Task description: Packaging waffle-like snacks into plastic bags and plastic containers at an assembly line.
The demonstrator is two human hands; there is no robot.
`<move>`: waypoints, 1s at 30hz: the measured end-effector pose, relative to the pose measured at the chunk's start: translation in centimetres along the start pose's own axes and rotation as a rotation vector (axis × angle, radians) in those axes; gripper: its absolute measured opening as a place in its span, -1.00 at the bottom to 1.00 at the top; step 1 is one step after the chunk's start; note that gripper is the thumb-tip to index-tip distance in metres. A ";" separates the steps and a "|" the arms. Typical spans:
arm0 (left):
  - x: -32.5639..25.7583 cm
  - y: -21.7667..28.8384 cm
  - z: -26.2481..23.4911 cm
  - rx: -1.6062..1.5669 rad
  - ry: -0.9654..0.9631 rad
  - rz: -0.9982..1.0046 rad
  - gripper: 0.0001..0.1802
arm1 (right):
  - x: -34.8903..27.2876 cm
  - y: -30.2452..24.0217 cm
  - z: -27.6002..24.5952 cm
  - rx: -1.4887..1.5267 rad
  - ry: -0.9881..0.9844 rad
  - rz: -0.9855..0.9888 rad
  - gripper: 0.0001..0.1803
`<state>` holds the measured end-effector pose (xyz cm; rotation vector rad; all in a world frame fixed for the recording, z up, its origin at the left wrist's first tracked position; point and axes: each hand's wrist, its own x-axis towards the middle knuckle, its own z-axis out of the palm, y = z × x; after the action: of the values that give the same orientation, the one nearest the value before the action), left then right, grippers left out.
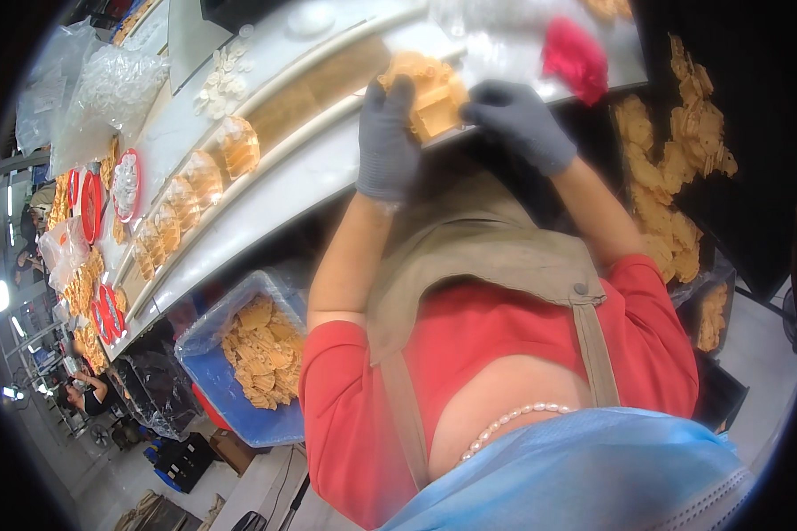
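A tan-orange moulded plastic part [440, 113] with a boxy recess is held up at the edge of the white bench. My left hand [390, 142], in a grey glove, grips it from the left, with the thumb on its face. My right hand [518, 124], gloved in grey too, has its fingers pinched together at the part's right edge. Whether a smaller piece sits between those fingertips is hidden. Behind the part runs a conveyor belt [319, 88] between white rails. To the right of it on the bench lies a crumpled pink-red cloth or bag [576, 60], blurred.
Wrapped tan parts [202, 180] stand in a row along the belt's left stretch. Small white pieces [224, 78] lie beyond. Red-rimmed trays [126, 184] and clear plastic bags [119, 84] are farther left. A blue bin [239, 358] of tan parts is below; stacked tan parts [673, 168] are right.
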<state>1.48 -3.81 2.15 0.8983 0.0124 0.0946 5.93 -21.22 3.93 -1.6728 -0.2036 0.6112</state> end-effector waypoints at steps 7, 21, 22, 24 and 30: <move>-0.4 -0.8 0.6 0.142 0.065 0.133 -0.57 | 0.2 1.4 -0.3 -0.047 0.013 -0.091 -0.77; -2.5 -1.8 4.0 0.566 0.056 0.225 -0.54 | 1.1 -0.9 2.0 -0.051 0.443 -0.793 -0.56; -2.6 -1.8 4.1 0.572 0.063 0.233 -0.54 | 1.0 -1.1 2.2 -0.002 0.439 -0.777 -0.56; -2.7 -1.7 4.3 0.587 0.065 0.241 -0.56 | 0.9 -1.4 2.2 0.017 0.425 -0.781 -0.57; -1.8 -1.8 3.6 0.266 0.054 0.243 -0.45 | 1.2 -1.1 0.9 0.004 0.365 -0.862 -0.63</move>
<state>-0.01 -7.92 2.96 1.1606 -0.0349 0.3506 6.72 -19.68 4.62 -1.4770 -0.6085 -0.3359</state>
